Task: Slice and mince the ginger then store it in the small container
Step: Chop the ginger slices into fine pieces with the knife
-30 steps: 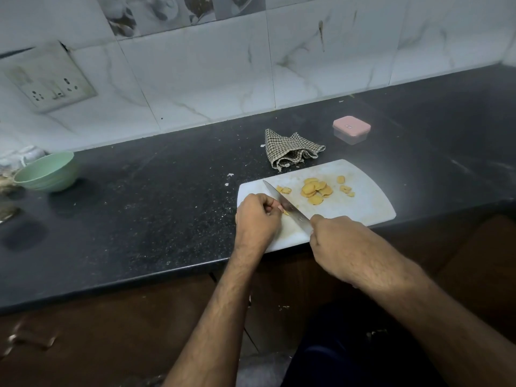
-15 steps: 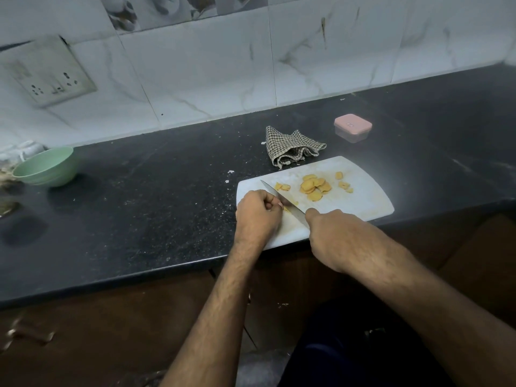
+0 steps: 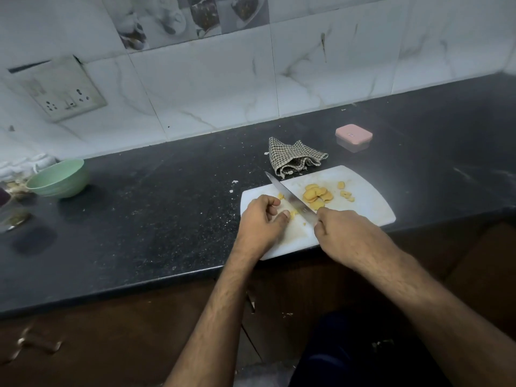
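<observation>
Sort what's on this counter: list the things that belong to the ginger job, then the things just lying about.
Part of the job:
ginger slices
ginger piece, held by the left hand
knife, gripped by the right hand
cutting board
small pink-lidded container, lid on

Lying about:
checked cloth
green bowl
wall socket

The ginger slices [image 3: 317, 195] are thin, round and yellow-orange, and they lie in a small overlapping heap on the far middle of the white cutting board. A few loose slices [image 3: 346, 193] lie just to the right of the heap. A small ginger piece [image 3: 292, 214] sits near the left end of the board. The small container [image 3: 353, 137] is clear with a pink lid, closed, and it stands on the black counter behind the board, well apart from the ginger.
</observation>
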`<state>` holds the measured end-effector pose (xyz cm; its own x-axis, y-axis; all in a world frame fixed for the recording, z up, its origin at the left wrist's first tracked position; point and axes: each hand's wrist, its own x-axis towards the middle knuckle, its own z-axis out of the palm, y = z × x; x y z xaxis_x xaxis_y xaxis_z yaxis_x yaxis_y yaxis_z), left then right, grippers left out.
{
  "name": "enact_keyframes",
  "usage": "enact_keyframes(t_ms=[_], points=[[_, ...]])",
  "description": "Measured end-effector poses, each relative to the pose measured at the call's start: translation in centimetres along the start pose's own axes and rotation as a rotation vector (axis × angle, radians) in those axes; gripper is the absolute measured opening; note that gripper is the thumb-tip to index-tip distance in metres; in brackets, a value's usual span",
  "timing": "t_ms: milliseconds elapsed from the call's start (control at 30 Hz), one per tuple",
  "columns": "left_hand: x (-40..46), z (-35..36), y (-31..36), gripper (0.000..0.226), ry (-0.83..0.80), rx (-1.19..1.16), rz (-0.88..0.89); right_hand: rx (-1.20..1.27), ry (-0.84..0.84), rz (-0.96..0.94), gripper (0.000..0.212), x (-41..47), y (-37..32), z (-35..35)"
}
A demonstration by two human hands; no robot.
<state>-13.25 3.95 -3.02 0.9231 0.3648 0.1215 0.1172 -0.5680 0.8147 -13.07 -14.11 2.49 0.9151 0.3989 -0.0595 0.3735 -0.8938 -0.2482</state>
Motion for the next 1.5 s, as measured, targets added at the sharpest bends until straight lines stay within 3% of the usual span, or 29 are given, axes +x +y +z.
enact_keyframes(t_ms=[167, 500, 667, 967, 1333, 1500], points=[[0.1, 0.3, 0.6, 0.045, -0.037, 0.205, 0.105, 0.043, 0.061, 0.015, 0.03, 0.6, 0.4, 0.6], [0.6, 1.3, 2.1, 0.011, -0.043, 0.138, 0.028, -0.143, 0.188, -0.092, 0.028, 3.2, 2.2, -0.2], [1.2, 1.1, 2.6, 0.013, -0.098, 0.2, 0.017, -0.219, 0.185, -0.191, 0.025, 4.9, 3.8, -0.4], [2.6, 1.4, 2.3, 0.009, -0.067, 0.321, 0.149, -0.14, 0.163, -0.207, 0.015, 6.2, 4.7, 0.8], [3.5, 1.4, 2.3, 0.017, -0.212, 0.399, 0.233, -0.112, 0.141, -0.253, 0.023, 6.7, 5.7, 0.6], [3.9, 1.3, 1.8, 0.021, -0.111, 0.402, 0.275, -0.12, 0.118, -0.246, 0.024, 6.6, 5.5, 0.4]])
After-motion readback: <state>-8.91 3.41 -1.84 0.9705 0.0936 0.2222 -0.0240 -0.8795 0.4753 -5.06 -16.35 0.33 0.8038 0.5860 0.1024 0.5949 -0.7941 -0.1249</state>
